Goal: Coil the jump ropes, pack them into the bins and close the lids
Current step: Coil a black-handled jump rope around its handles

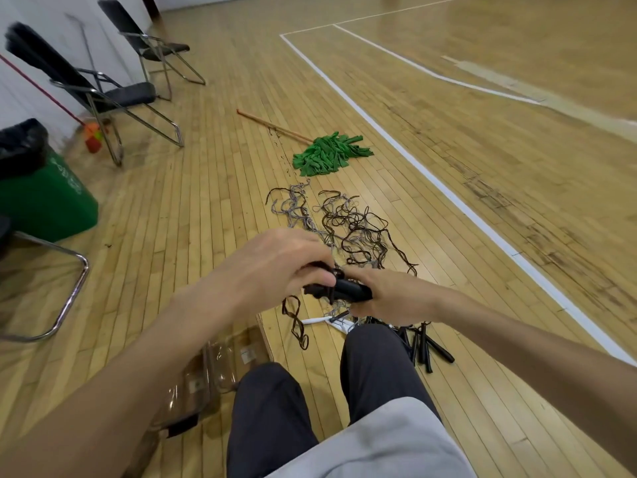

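A green mop lies on the floor just beyond the tangled jump ropes. 2 black folding chairs and 1 green trash bin stand to the left. Above the tangle's near end, the left hand and right hand curl their fingers round black handles, perhaps 2. 1 clear bin sits beside the left knee.
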### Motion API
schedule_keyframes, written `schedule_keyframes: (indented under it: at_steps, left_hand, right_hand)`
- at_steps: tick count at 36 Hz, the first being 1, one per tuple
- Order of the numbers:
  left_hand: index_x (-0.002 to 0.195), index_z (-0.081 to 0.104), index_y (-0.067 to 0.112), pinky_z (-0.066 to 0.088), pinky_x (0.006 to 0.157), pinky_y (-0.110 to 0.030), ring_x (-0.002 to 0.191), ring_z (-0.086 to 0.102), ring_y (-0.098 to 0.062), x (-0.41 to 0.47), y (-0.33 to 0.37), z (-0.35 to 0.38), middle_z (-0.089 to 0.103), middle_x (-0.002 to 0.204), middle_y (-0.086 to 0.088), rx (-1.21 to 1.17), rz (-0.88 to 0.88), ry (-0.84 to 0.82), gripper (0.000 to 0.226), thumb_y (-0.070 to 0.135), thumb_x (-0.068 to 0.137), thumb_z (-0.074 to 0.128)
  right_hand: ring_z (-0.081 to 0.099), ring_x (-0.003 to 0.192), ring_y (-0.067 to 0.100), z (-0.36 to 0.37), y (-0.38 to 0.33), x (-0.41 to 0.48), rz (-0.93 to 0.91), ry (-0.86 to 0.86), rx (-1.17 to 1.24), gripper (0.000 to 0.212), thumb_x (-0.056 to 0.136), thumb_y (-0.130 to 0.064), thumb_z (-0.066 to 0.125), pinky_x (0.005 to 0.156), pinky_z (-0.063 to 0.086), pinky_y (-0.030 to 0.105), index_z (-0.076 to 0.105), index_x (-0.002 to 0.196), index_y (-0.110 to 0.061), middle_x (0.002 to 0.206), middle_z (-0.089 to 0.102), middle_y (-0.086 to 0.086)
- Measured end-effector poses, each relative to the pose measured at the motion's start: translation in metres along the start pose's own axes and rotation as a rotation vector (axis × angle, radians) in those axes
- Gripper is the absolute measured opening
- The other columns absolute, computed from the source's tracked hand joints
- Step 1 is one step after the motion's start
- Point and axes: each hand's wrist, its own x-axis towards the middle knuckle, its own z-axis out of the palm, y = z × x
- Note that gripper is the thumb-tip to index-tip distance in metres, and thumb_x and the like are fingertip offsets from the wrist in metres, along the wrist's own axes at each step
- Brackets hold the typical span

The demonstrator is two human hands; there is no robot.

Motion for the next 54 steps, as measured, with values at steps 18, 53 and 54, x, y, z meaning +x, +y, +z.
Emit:
schedule_keyframes:
  at_steps: [18,53,54]
  left_hand:
    - [0.085,0.080,0.015,0.035,0.050,-0.024,0.053,0.046,-0.017,0.024,-0.028,0.004,0.065,0.063,0.000,-0.660,-0.215,-0.046,0.025,0.038,0.082,0.071]
    - [0.093,0.053,-0.016,0.030,0.048,-0.025,0.050,0.037,-0.016,-0.014,-0.010,0.067,0.044,0.066,-0.014,-1.007,-0.563,-0.050,0.050,0.031,0.107,0.041]
    - [0.094,0.055,-0.014,0.033,0.049,-0.025,0.050,0.039,-0.015,-0.016,-0.011,0.068,0.046,0.066,-0.013,-0.993,-0.555,-0.066,0.048,0.030,0.107,0.041]
  right_hand:
    - [0.058,0.087,0.008,-0.001,-0.028,-0.022,-0.173,-0.052,0.066,0.040,0.099,-0.025,0.062,0.079,0.047,0.037,0.047,0.135,-0.034,0.101,0.061,-0.008]
    - [0.045,0.052,0.017,0.015,-0.007,-0.003,-0.066,-0.052,1.092,0.011,0.099,-0.013,0.062,0.049,0.039,0.027,0.055,0.092,-0.007,0.067,0.048,0.005]
    - [0.045,0.051,0.017,0.014,-0.005,-0.002,-0.054,-0.034,1.102,0.011,0.099,-0.013,0.062,0.049,0.039,0.027,0.056,0.092,-0.007,0.067,0.048,0.005]
